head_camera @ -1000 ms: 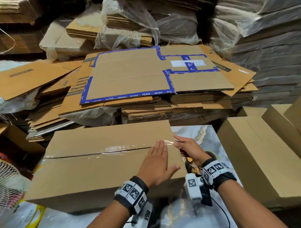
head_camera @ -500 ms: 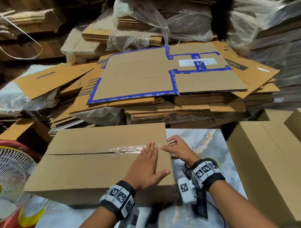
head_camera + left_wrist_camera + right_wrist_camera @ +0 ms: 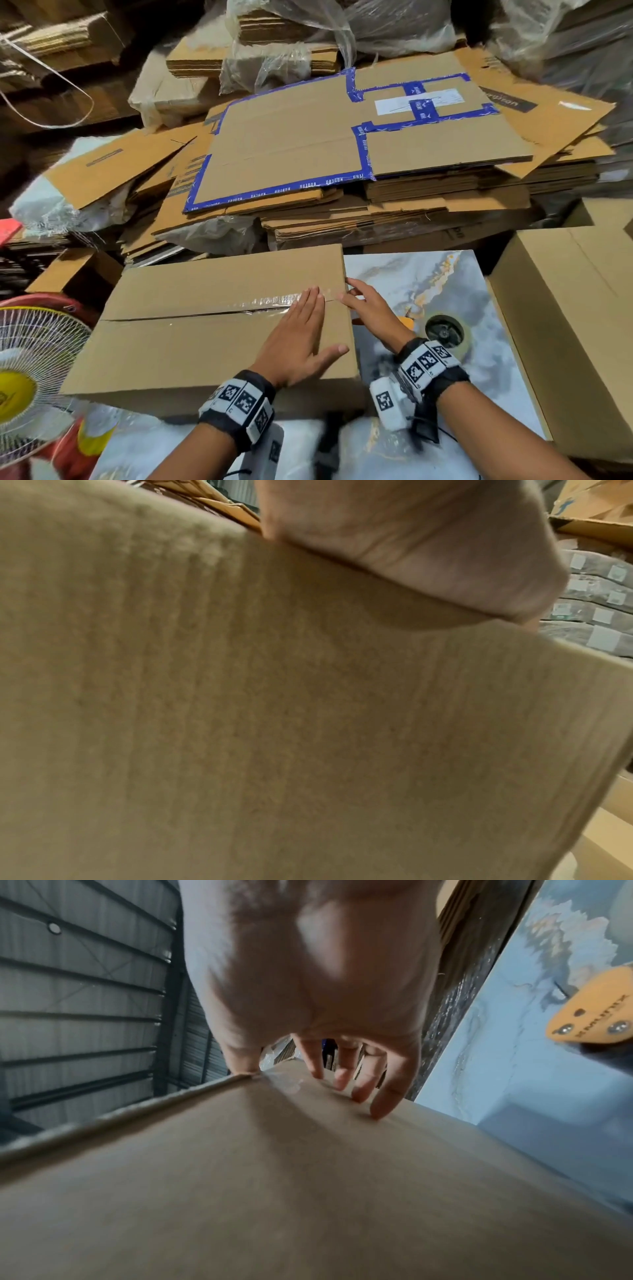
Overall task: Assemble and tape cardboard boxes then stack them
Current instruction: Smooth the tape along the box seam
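Repeated white lettering runs along the blue tape edging the flattened carton beyond the hands but is too small to read, as is the orange tape dispenser's embossed brand.

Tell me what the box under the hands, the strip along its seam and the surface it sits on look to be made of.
Box: matte brown corrugated cardboard; fluting ribs show close up. Strip: clear glossy plastic tape, wrinkled and glinting. Surface: glossy marble-patterned sheet or tile; which one is unclear.

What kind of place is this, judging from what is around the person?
Probably a packing warehouse or storeroom: stacks of flattened cartons, plastic-wrapped cardboard bundles, and assembled boxes beside the box being taped.
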`<control>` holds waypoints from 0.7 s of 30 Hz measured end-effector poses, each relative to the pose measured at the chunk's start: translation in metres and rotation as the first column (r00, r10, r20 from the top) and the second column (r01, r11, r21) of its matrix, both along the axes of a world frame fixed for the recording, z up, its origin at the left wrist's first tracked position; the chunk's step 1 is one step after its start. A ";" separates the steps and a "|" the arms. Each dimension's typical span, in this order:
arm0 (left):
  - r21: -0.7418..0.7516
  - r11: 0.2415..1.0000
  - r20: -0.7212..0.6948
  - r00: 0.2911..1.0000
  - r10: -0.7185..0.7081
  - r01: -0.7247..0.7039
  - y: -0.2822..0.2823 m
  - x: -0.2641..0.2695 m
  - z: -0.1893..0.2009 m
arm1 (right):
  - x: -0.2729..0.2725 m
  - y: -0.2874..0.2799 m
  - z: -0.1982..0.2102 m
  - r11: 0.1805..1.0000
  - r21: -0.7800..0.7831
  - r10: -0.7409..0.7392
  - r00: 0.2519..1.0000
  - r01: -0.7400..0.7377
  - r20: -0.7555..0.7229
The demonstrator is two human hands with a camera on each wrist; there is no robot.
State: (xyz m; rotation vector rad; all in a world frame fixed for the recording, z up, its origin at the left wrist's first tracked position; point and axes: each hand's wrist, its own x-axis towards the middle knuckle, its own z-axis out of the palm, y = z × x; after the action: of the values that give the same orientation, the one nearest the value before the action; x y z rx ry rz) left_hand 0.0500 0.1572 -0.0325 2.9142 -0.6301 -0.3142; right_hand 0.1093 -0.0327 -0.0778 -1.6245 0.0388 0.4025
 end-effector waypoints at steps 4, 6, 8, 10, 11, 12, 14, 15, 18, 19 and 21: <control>-0.039 0.991 -0.051 0.991 0.123 -0.125 -0.015 0.001 0.006 | -0.014 -0.007 0.006 0.984 0.146 -0.092 0.994 0.099 -0.051; -0.007 0.987 -0.021 0.987 0.159 -0.160 -0.028 0.001 0.006 | -0.027 -0.014 0.006 0.966 0.223 -0.113 0.988 0.134 -0.102; 0.009 0.990 0.007 0.990 0.140 -0.140 -0.038 0.002 0.004 | -0.035 -0.013 0.006 0.950 0.273 -0.120 0.983 0.154 -0.136; -0.008 0.993 0.005 0.993 0.121 -0.121 -0.042 0.003 0.002 | -0.038 -0.007 0.014 0.949 0.273 -0.125 0.985 0.154 -0.122; -0.021 0.992 0.004 0.992 0.126 -0.126 -0.042 0.004 0.001 | -0.038 -0.001 0.020 0.945 0.295 -0.112 0.988 0.138 -0.103; -0.036 0.990 0.005 0.991 0.137 -0.136 -0.042 0.004 0.001 | -0.039 0.004 0.024 0.943 0.308 -0.099 0.990 0.124 -0.097; -0.052 0.987 0.002 0.989 0.149 -0.149 -0.040 0.005 0.000 | -0.038 0.010 0.021 0.943 0.325 -0.053 0.996 0.073 -0.069; -0.052 0.988 -0.006 0.989 0.145 -0.145 -0.039 0.005 0.000 | -0.040 0.011 0.014 0.953 0.297 -0.037 0.997 0.056 -0.067; -0.051 0.990 -0.022 0.991 0.133 -0.134 -0.038 0.005 0.000 | -0.052 0.002 -0.010 0.925 0.370 -0.015 0.982 0.085 -0.189; -0.050 0.990 -0.023 0.991 0.131 -0.132 -0.039 0.005 0.001 | -0.054 -0.002 -0.015 0.914 0.392 -0.016 0.977 0.101 -0.215; -0.052 0.990 -0.020 0.992 0.129 -0.129 -0.039 0.007 0.001 | -0.050 -0.001 -0.008 0.906 0.407 -0.037 0.980 0.114 -0.193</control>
State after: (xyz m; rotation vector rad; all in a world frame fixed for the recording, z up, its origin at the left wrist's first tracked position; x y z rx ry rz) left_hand 0.0567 0.1187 -0.0315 2.8812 -0.4379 -0.3004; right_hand 0.0594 -0.0333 -0.0860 -1.1566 0.1445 0.4627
